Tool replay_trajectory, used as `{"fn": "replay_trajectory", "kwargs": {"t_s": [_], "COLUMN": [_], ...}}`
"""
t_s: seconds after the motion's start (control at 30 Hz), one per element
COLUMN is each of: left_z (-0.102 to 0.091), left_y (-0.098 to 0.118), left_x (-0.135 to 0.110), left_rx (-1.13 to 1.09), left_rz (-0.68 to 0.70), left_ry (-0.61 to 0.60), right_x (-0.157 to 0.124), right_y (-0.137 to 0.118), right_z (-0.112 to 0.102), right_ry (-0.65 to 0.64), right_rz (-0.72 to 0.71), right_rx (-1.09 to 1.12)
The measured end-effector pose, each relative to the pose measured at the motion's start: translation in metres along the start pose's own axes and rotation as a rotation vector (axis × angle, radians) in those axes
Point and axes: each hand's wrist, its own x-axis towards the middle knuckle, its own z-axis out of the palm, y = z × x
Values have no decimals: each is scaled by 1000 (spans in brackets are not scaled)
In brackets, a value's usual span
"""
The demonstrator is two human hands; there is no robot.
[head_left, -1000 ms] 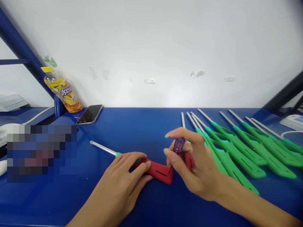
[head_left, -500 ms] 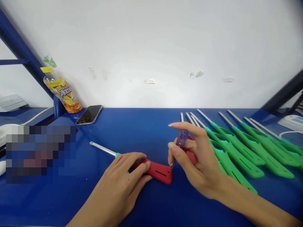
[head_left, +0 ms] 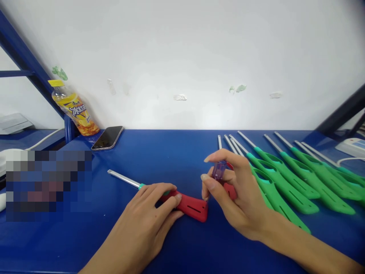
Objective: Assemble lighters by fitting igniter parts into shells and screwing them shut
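A red utility lighter point(head_left: 191, 207) with a metal barrel lies on the blue table, its handle end toward the right. My left hand point(head_left: 152, 213) is wrapped over its middle and presses it down, covering the trigger area. In my right hand point(head_left: 235, 182) is a small screwdriver point(head_left: 219, 170) with a clear purple handle, held upright between thumb and fingers. Its tip is at the end of the red handle, close to a small hole; whether it sits inside something is too small to tell. Another red lighter point(head_left: 229, 190) lies partly hidden behind my right hand.
Several green lighters point(head_left: 299, 179) lie side by side at the right. At the back left are a phone point(head_left: 107, 138) and a leaning drink bottle point(head_left: 75, 108) with a yellow cap. A white wall point(head_left: 182, 57) rises behind the blue table point(head_left: 159, 156); a blurred-out patch covers the left.
My right forefinger and thumb have shifted slightly around the screwdriver handle, which sits a touch lower. My left hand and the red lighter stay in place.
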Motion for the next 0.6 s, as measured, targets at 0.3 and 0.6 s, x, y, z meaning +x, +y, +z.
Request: {"fn": "replay_trajectory", "kwargs": {"t_s": [0.3,0.6], "left_z": [1,0], "left_y": [-1,-2], "left_x": [1,-1], "left_rx": [-12,-17], "left_rz": [4,0], "left_ry": [7,1], "right_x": [-4,-5], "right_y": [3,5], "right_z": [3,4], "right_ry": [19,-6], "right_rz": [-93,-66], "right_rx": [-9,18]}}
